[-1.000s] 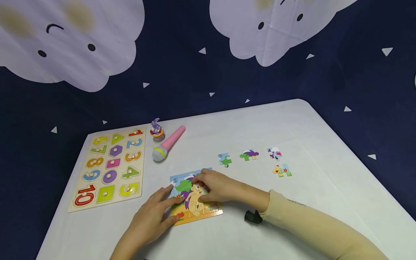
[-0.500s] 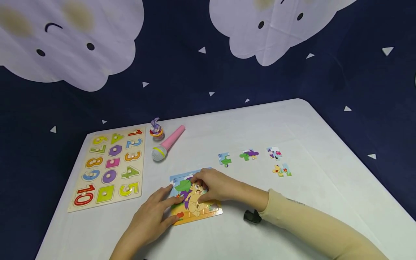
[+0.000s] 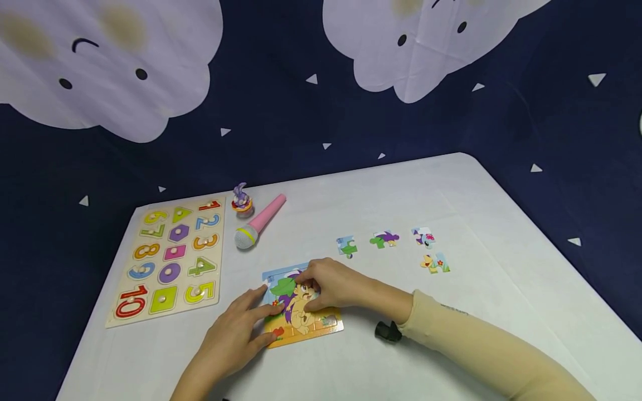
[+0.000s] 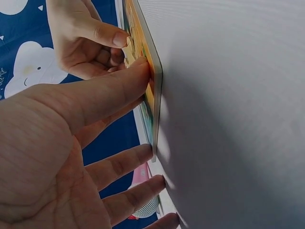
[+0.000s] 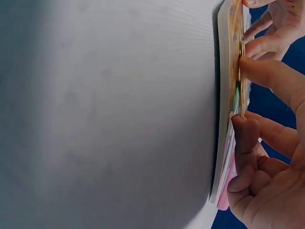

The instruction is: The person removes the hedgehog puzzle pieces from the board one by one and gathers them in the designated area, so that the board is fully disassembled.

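Note:
A jigsaw puzzle (image 3: 311,333) with a purple-haired cartoon hedgehog lies in its flat tray on the table. My left hand (image 3: 230,334) rests along its left side, fingers spread and nearly straight, with thumb and fingertips on the picture and its edge. Over the upper right of the puzzle, my right hand (image 3: 336,285) pinches a puzzle piece (image 5: 243,98) between thumb and fingers. In the right wrist view that piece stands slightly proud of the tray's surface. Part of the picture is hidden under the right hand.
Loose puzzle pieces (image 3: 385,239) lie to the right. Left stands a wooden number board (image 3: 170,262) with knobbed shapes. Behind the puzzle are a pink toy microphone (image 3: 266,216) and a small purple rabbit figure (image 3: 242,201). A black object (image 3: 388,332) sits by the right wrist.
Both hands hold nearly the same places. The right hand has shifted only slightly over the puzzle; the loose pieces have not moved.

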`<state>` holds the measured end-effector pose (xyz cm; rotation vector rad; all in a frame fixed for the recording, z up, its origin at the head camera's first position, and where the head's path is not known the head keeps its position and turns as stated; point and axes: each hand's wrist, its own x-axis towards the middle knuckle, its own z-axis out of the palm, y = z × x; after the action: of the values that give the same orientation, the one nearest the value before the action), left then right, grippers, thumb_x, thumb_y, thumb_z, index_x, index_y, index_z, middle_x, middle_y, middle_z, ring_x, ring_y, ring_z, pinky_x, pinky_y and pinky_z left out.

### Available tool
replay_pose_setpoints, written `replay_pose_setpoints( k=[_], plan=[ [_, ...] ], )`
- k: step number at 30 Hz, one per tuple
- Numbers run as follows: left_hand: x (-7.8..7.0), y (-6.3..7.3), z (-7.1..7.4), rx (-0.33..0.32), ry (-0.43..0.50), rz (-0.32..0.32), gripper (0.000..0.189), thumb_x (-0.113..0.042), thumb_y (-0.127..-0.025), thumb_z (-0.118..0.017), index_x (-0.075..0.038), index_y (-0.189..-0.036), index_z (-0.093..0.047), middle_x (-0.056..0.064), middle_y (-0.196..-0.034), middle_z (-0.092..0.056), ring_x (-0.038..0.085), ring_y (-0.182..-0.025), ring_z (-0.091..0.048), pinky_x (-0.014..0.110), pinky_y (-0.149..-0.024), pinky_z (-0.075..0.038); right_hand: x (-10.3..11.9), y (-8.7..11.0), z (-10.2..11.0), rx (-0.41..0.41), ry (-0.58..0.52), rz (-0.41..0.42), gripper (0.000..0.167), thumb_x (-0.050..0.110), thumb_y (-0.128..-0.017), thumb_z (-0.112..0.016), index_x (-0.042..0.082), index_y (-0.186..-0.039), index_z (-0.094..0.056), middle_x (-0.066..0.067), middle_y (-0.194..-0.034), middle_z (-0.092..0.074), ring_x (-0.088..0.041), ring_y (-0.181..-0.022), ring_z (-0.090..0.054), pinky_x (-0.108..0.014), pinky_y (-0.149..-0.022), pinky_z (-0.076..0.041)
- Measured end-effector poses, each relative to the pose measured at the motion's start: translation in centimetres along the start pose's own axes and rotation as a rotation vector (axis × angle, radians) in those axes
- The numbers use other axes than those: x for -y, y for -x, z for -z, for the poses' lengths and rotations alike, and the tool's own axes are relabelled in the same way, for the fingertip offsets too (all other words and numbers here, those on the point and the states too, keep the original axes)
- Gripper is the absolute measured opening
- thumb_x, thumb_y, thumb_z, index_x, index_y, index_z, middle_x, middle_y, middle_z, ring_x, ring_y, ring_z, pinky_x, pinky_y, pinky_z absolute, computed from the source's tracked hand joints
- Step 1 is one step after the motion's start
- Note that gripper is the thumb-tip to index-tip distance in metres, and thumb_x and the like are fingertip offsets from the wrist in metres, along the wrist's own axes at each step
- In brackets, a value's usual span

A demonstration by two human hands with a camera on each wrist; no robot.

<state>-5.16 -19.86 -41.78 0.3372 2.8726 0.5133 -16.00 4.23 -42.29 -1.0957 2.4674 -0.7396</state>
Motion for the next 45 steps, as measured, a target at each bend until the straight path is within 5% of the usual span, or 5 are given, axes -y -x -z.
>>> replay_pose_setpoints(
  k=[28,45],
  plan=[
    [-0.5,-0.3,0.3,0.017,-0.002,0.04,0.049,-0.033,-0.085,-0.092,-0.033,-0.132,-0.078,0.007,-0.167,-0.049,0.041,-0.154,-0.046,0.07,-0.116,-0.046,0.5,0.3,0.6,-0.033,0.065,0.012,0.056,0.028,-0.082,-0.091,0.011,-0.134,-0.076,0.003,-0.096,-0.066,-0.009,-0.083,-0.053,-0.021,-0.071,-0.047],
    [-0.6,-0.5,0.0,0.03,-0.011,0.071,0.047,-0.034,-0.085,-0.092,-0.035,-0.13,-0.078,0.007,-0.167,-0.049,0.042,-0.154,-0.046,0.072,-0.116,-0.044,-2.1,2.4,2.7,-0.065,-0.005,0.031,0.052,0.028,-0.084,-0.091,0.012,-0.131,-0.077,0.003,-0.097,-0.067,-0.01,-0.085,-0.056,-0.022,-0.074,-0.048]
  ],
)
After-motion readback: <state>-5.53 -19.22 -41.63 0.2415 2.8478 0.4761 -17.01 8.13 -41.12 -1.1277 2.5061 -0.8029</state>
